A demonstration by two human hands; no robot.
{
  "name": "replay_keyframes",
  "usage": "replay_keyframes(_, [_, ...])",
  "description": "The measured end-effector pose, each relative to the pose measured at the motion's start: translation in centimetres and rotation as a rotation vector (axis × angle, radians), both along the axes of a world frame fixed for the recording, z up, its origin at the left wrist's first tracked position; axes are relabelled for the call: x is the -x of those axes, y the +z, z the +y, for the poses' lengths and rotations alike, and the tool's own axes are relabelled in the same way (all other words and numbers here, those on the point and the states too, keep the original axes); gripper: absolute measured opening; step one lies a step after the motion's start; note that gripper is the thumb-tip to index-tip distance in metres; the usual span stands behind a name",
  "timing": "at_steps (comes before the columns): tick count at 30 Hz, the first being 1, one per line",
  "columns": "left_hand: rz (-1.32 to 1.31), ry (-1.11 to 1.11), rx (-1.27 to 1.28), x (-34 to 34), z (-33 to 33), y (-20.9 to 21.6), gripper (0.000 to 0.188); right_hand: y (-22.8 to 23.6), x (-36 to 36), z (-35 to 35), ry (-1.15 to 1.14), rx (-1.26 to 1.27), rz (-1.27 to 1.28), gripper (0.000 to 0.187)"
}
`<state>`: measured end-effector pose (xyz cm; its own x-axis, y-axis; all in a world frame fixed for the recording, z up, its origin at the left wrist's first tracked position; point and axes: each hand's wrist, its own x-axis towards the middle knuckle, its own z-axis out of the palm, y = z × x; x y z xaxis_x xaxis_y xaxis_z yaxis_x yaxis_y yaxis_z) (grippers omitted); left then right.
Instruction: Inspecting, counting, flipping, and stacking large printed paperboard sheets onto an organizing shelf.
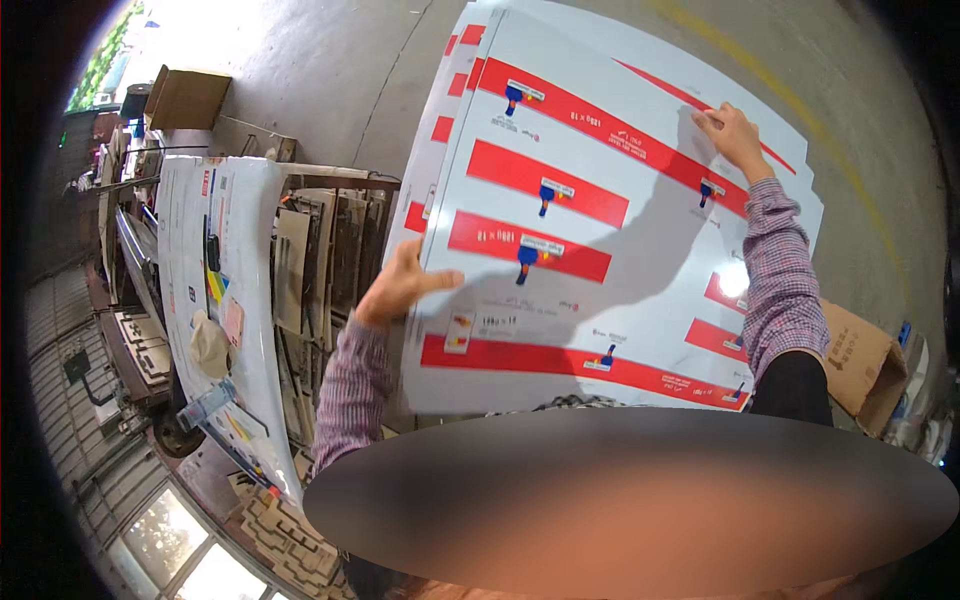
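Observation:
A large white printed sheet [560,330] with red bands and small blue pictures lies in front of me, on top of other printed sheets [428,190] whose edges show at its left and far side. My left hand [400,285] is at its left edge, thumb over the top face and fingers by the rim, closed on it. Toward the far right, my right hand [735,138] is over the sheet with bent fingers drawn together at the surface. What they pinch, if anything, is too small to make out. A shadow falls across the sheet's middle.
To the left stands a white-covered table [190,270] with a pale cap [210,345] and small tools. Flat boards [310,260] stand upright beside it. One cardboard box [185,97] is at the far left, another open carton [855,355] at the right on the concrete floor [860,150].

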<state>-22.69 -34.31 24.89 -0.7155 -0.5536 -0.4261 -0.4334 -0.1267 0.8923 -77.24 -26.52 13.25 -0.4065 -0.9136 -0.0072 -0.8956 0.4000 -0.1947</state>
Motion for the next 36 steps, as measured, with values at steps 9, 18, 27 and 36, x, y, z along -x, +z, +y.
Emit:
replay_keyframes(9, [-0.043,0.115,-0.148,-4.4,2.0,-0.4,0.046,11.1,3.9,-1.1,0.247,-0.381,-0.513,0.06])
replay_keyframes(18, [-0.208,0.111,1.138,4.0,-5.4,0.9,0.041,14.0,-3.6,6.5,0.242,-0.242,-0.417,0.025])
replay_keyframes(27, [0.012,-0.285,1.024,27.4,-1.6,5.8,0.036,14.6,-23.0,19.8,0.01,0.041,0.146,0.085])
replay_keyframes(36, [-0.417,-0.397,0.945,20.6,5.1,-6.2,0.052,19.3,-19.6,22.5,-0.041,-0.435,-0.319,0.068])
